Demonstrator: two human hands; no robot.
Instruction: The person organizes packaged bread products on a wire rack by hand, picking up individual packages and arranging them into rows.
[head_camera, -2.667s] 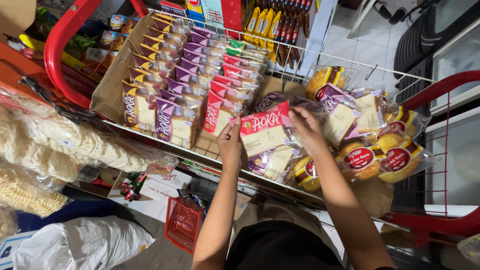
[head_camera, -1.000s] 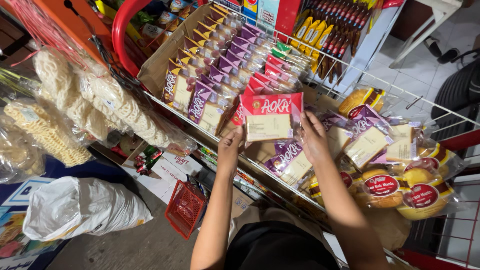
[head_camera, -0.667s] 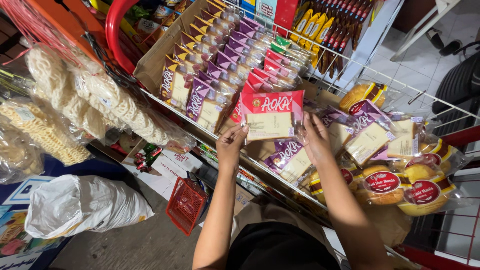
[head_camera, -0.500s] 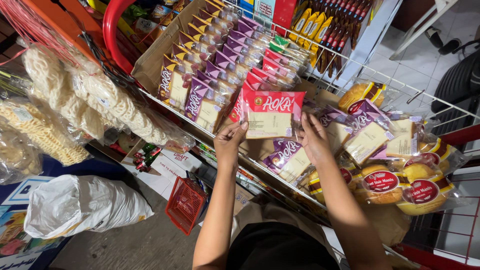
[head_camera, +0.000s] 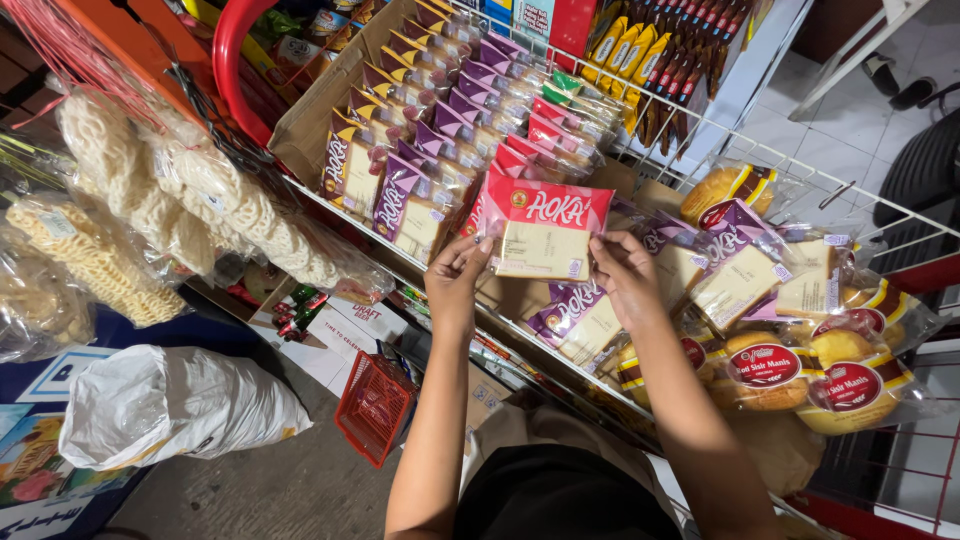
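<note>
Both our hands pinch one red bread packet (head_camera: 545, 228): our left hand (head_camera: 455, 280) grips its lower left corner, our right hand (head_camera: 622, 272) its lower right edge. We hold it just above the wire rack (head_camera: 800, 170), between the cardboard box (head_camera: 310, 120) of purple packets (head_camera: 405, 195) and the round buns (head_camera: 765, 365).

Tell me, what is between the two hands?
In the head view, a red-topped packet of pale bread sits between the left hand and the right hand. Each hand pinches one side edge of it, above the wire rack.
</note>
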